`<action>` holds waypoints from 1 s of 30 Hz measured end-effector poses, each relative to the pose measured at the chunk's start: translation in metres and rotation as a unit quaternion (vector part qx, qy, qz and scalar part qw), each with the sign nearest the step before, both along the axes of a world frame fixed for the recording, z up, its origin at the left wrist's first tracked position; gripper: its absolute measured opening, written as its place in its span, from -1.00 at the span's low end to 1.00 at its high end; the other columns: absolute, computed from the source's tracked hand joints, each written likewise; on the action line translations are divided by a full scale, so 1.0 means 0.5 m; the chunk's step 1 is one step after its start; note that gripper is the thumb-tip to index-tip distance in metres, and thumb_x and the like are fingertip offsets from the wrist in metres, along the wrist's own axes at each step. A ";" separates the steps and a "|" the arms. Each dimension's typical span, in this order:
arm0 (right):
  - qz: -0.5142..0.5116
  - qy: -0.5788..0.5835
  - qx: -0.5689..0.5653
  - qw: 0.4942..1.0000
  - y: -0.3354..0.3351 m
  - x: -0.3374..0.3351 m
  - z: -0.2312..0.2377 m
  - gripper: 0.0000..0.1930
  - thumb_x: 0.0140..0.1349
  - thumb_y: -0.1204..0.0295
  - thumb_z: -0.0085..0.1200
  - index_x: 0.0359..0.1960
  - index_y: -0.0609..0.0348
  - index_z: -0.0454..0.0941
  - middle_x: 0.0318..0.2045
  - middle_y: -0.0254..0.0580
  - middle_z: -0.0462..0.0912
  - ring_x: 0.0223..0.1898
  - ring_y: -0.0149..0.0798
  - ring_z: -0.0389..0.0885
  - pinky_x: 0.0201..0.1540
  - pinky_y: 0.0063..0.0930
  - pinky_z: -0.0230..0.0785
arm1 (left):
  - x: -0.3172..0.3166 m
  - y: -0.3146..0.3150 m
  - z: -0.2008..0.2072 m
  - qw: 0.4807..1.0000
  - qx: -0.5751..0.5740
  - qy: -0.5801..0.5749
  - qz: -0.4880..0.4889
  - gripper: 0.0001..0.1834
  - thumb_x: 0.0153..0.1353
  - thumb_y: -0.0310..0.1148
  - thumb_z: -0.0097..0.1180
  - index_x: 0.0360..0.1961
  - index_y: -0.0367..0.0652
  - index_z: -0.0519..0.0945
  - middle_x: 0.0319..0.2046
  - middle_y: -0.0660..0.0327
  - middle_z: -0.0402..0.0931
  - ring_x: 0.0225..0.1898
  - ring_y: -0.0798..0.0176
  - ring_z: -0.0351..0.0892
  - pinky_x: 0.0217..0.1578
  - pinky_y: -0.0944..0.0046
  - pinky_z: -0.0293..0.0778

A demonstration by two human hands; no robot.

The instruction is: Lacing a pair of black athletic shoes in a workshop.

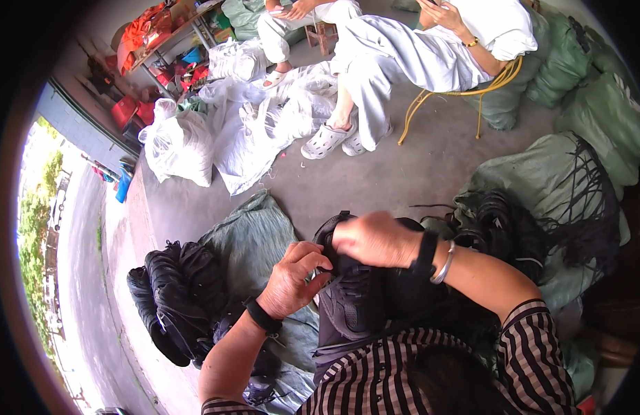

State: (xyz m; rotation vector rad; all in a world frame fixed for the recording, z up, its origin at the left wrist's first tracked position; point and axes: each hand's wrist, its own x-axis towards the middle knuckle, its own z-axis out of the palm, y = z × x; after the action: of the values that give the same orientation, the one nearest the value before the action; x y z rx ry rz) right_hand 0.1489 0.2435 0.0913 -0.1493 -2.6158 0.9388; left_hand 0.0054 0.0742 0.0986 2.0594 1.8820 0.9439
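Observation:
A black sneaker [352, 302] rests on my lap, toe toward me and opening away from me. My left hand [292, 280] is closed on the left edge of its opening, thumb and fingers pinching the collar. Over the opening is my right hand [376, 238], blurred by motion; its fingers are curled under and hidden, so what they hold cannot be made out. To the left lies a heap of black shoes [185, 290] on a green woven sack [254, 225]. More black shoes [496, 221] are piled at the right.
Beside the right pile, black laces [576, 214] hang over a green sack [534, 166]. Ahead, two people sit, one on a yellow chair [413, 111]. White bags [178, 149] lie at the far left, near a cluttered shelf [174, 41]. Full green sacks [600, 114] stand far right.

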 end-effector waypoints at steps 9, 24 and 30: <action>0.016 -0.246 -0.416 0.875 0.057 0.106 0.057 -0.78 0.24 0.34 -0.03 -0.39 0.25 0.54 -0.64 -0.23 0.59 -0.75 -0.51 0.37 -0.68 -0.60 0.18 | 0.090 0.047 0.039 0.967 -0.186 0.126 0.118 -0.80 -0.09 -0.23 0.34 -0.57 -0.08 0.60 -0.29 0.23 0.37 -0.07 0.07 0.33 -0.19 0.06 0.49; -0.049 0.378 -0.817 0.433 0.373 0.434 0.077 -0.88 0.31 0.47 -0.15 -0.27 0.19 0.45 -0.49 -0.37 0.50 -0.75 -0.56 0.10 -0.63 -0.62 -0.06 | -0.013 0.028 0.062 0.987 -0.139 0.008 -0.085 -0.82 -0.11 -0.40 0.37 -0.56 -0.16 0.56 -0.17 0.23 0.45 0.01 0.09 0.38 -0.02 0.18 0.39; -0.051 0.511 -0.762 0.395 0.500 0.697 0.255 -0.83 0.30 0.48 -0.32 -0.41 0.16 0.34 -0.62 -0.42 0.26 -0.79 -0.55 -0.01 -0.65 -0.57 -0.19 | -0.012 0.047 0.068 0.986 -0.142 -0.075 -0.051 -0.84 -0.06 -0.51 0.32 -0.42 -0.16 0.58 -0.25 0.21 0.54 -0.08 0.11 0.47 0.01 0.19 0.35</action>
State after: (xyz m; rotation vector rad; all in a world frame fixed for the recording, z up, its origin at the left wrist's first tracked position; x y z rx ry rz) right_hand 0.4974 0.4937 0.2189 -0.0807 -0.0452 2.0464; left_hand -0.0007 0.0978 0.1325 1.8448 1.7054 0.7343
